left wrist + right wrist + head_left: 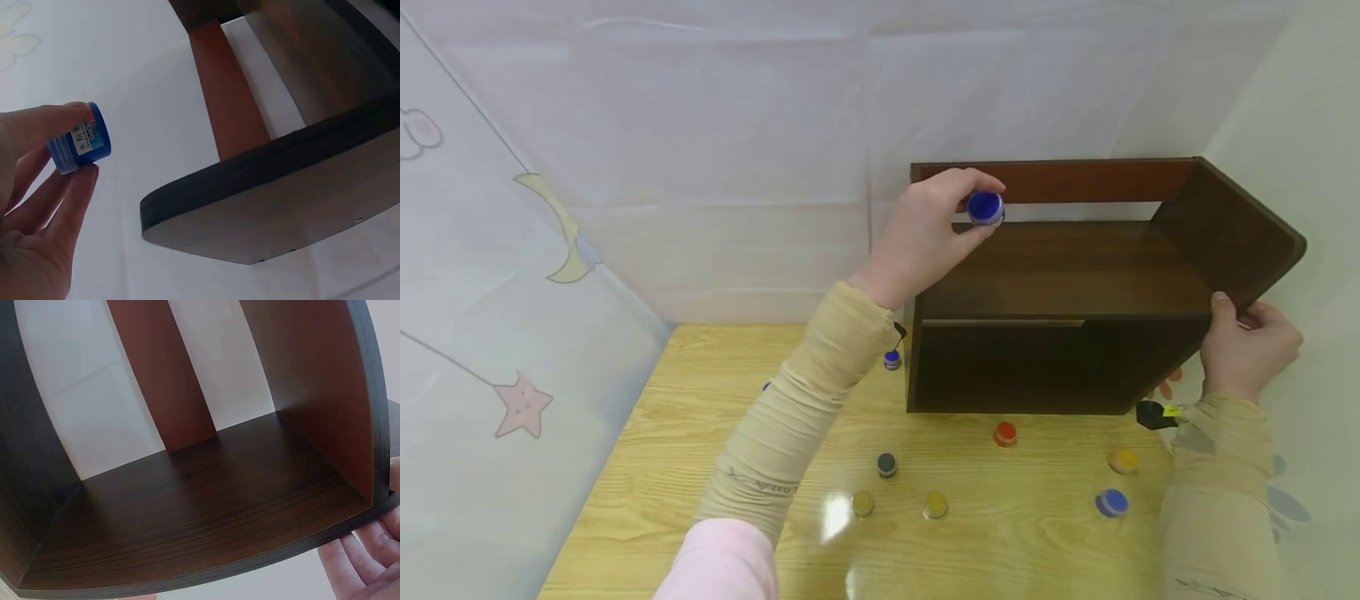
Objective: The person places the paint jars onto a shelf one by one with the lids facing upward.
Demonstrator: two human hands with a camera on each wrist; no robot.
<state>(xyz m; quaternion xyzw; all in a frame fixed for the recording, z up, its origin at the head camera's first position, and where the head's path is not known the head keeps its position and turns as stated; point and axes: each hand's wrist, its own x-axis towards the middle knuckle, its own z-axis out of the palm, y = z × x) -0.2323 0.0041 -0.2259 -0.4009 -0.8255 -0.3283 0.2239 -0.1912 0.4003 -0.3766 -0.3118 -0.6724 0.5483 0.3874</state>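
My left hand [925, 225] pinches a small blue-capped paint jar [986, 207] between thumb and fingers, in front of the upper left part of a dark brown wooden shelf [1060, 271]. A printed label faces the camera on this jar [81, 140] in the left wrist view, where the shelf's side panel is apart from it. At the shelf's right front edge, my right hand [1251, 350] grips the board, thumb on the near face. Some of its fingers [359, 562] show below the shelf's edge in the right wrist view; the rest are out of frame.
Several small jars are scattered on the wooden table [647, 467], among them a red jar [1005, 433], a dark jar [887, 464], a yellow jar [936, 504] and a blue jar [1112, 502]. Another blue jar [891, 359] stands left of the shelf. Pale walls enclose the table.
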